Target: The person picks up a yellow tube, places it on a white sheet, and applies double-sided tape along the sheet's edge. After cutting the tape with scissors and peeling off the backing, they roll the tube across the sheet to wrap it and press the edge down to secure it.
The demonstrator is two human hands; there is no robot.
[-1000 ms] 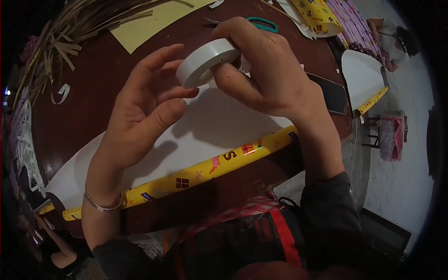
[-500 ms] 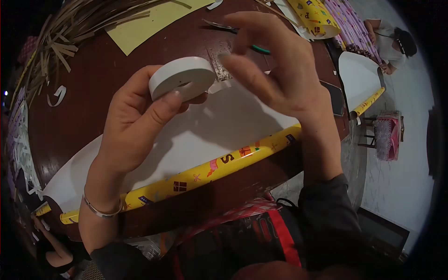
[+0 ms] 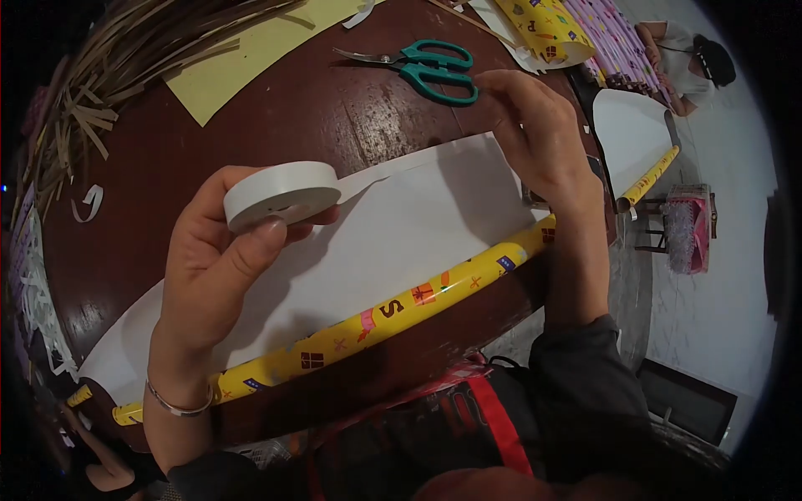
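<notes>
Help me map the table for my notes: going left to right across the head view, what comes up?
Pile of paper strips → roll of tape in the left hand → scissors → right hand → pink basket.

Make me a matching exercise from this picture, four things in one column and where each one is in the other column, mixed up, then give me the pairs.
Things:
1. roll of white tape
2. teal scissors
3. yellow gift wrap roll
4. pale yellow sheet

Places:
A. along the near table edge
B. held in the left hand
C. on the far table top, upper left, next to paper strips
D. on the table just beyond the right hand

Pairs: 1-B, 2-D, 3-A, 4-C
</notes>
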